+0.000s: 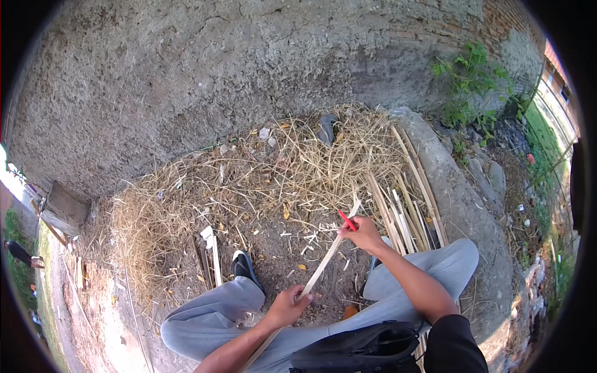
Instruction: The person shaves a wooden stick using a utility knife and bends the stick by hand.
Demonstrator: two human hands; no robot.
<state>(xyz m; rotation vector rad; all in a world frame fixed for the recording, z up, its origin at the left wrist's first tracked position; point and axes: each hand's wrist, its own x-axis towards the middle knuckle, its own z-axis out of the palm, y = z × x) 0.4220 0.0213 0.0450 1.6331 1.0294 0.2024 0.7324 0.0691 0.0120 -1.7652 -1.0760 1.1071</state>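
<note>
A long, pale, flat strip of split wood or bamboo (323,267) slants across the space between my legs. My left hand (289,306) is closed around its lower part, and the strip runs on under my left forearm. Near the strip's far end, my right hand (365,235) is closed on a slim red tool (347,220), perhaps a knife or a pen; no blade can be made out. The fingers of that hand also sit against the strip, whose tip (356,204) sticks out past them. Small pale chips (308,236) lie on the ground below.
Several long strips (407,217) lie beside my right leg, and a few more (216,258) by my left shoe (244,266). Dry straw (311,155) covers the ground up to a rough wall (249,68). A concrete slab (463,193) borders the right side. A black bag (354,351) rests on my lap.
</note>
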